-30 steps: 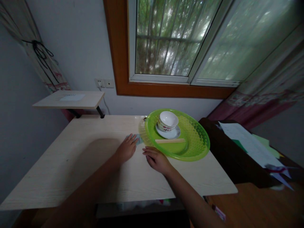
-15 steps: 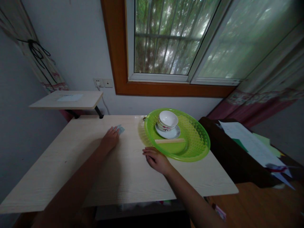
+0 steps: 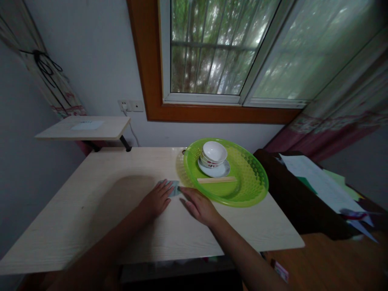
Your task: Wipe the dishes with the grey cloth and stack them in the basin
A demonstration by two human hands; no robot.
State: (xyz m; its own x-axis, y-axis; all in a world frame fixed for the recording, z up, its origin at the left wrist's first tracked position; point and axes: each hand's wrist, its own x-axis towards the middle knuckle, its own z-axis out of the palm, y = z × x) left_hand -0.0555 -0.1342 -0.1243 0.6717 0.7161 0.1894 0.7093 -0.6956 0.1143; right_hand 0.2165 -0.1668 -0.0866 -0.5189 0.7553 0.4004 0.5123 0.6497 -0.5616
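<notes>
A small light blue-green cloth (image 3: 173, 188) lies flat on the pale wooden table (image 3: 194, 238), between my two hands. My left hand (image 3: 158, 198) rests on the cloth's left part, fingers stretched out and lying flat. At the cloth's right edge are the fingertips of my right hand (image 3: 198, 205); its fingers are extended with the thumb a little apart. I cannot tell whether they press on the cloth. Just beyond my right hand stands a round green plastic basket (image 3: 254, 190). Inside it, stacked white bowls (image 3: 214, 152) sit on a white plate (image 3: 216, 171), with several chopsticks (image 3: 216, 180) in front.
A raised wooden shelf (image 3: 112, 128) on black legs stands at the table's back left. Behind are a wall socket (image 3: 130, 106) and a barred window (image 3: 212, 52). To the right is a dark brown piece of furniture (image 3: 279, 202) with papers (image 3: 315, 178) on it.
My left hand has moved right and nearer to me, and the cloth has shifted with it. My right hand has stretched its fingers toward the cloth. The basket and dishes stay put.
</notes>
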